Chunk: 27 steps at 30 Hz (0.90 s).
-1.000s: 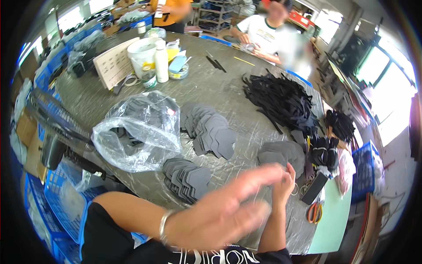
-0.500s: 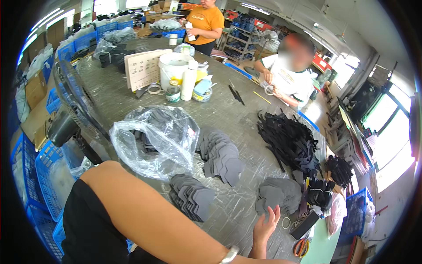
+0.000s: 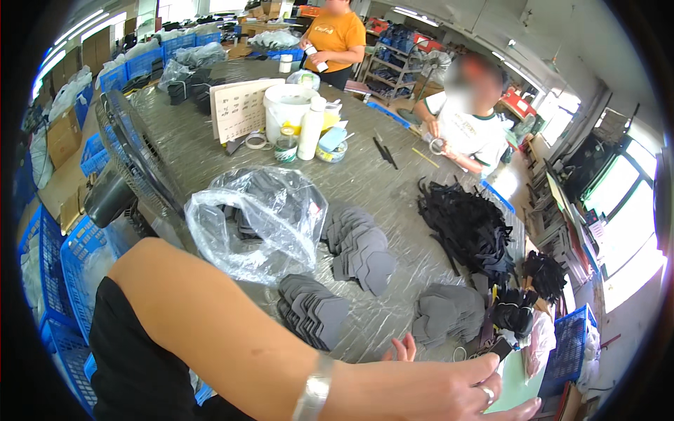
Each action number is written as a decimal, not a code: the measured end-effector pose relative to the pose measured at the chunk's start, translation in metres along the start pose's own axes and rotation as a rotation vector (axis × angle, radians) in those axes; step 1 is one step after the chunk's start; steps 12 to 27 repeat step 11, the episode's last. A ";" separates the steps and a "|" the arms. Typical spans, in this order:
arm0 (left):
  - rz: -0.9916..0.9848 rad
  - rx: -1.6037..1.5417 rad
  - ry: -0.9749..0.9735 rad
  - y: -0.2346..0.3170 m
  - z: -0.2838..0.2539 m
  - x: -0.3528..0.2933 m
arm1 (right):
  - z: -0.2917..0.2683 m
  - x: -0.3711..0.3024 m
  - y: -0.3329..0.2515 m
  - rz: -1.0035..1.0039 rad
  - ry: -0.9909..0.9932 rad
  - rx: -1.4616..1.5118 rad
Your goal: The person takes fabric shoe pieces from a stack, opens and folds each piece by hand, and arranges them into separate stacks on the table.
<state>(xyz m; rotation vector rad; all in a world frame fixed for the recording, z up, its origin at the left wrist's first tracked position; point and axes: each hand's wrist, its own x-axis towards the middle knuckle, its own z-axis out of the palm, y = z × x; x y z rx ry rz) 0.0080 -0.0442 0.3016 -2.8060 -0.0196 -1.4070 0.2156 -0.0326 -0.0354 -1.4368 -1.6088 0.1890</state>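
My left arm crosses the front of the view from the left, a silvery band on its wrist. My left hand (image 3: 442,386) is over the table's right front, fingers spread, a ring on one. Its fingertips overlap a small black rectangular object (image 3: 500,349), mostly hidden; contact I cannot tell. Behind that forearm, only the fingers of my right hand (image 3: 402,348) show, slightly apart and holding nothing visible. Just beyond lies a heap of dark grey cut pieces (image 3: 449,312). Further left are a fanned stack of grey pieces (image 3: 312,312) and a longer row (image 3: 361,249).
A clear plastic bag (image 3: 256,224) holds more grey pieces. Black strips (image 3: 467,228) are piled at right, near tied black bundles (image 3: 512,312). A fan (image 3: 133,154) stands left; a white bucket (image 3: 288,112) and bottle (image 3: 311,130) stand farther back. Two people work across the table.
My left arm has reached forward and right, bringing its hand into view over the black object and orange-handled scissors. My right hand has drawn back left, now mostly hidden behind the left forearm.
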 end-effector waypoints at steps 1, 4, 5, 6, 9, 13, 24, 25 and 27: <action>0.088 0.255 -0.158 0.001 -0.005 -0.005 | 0.005 -0.003 -0.003 0.014 -0.004 -0.018; 0.290 0.683 -0.368 0.000 -0.042 -0.021 | -0.002 -0.005 -0.006 0.040 0.013 -0.011; 0.059 0.503 -0.323 0.001 -0.044 -0.036 | -0.012 0.001 -0.008 0.021 -0.018 -0.029; -0.159 0.307 -0.288 -0.002 -0.042 -0.061 | -0.019 0.001 -0.011 0.020 -0.035 -0.049; -0.576 -0.079 -0.512 0.001 -0.023 -0.169 | -0.010 -0.003 0.001 0.029 -0.016 0.048; -1.172 -0.424 -1.252 0.006 -0.017 -0.196 | -0.021 -0.003 0.006 0.155 -0.093 0.075; -1.172 -0.424 -1.252 0.006 -0.017 -0.196 | -0.021 -0.003 0.006 0.155 -0.093 0.075; -1.172 -0.424 -1.252 0.006 -0.017 -0.196 | -0.021 -0.003 0.006 0.155 -0.093 0.075; -1.172 -0.424 -1.252 0.006 -0.017 -0.196 | -0.021 -0.003 0.006 0.155 -0.093 0.075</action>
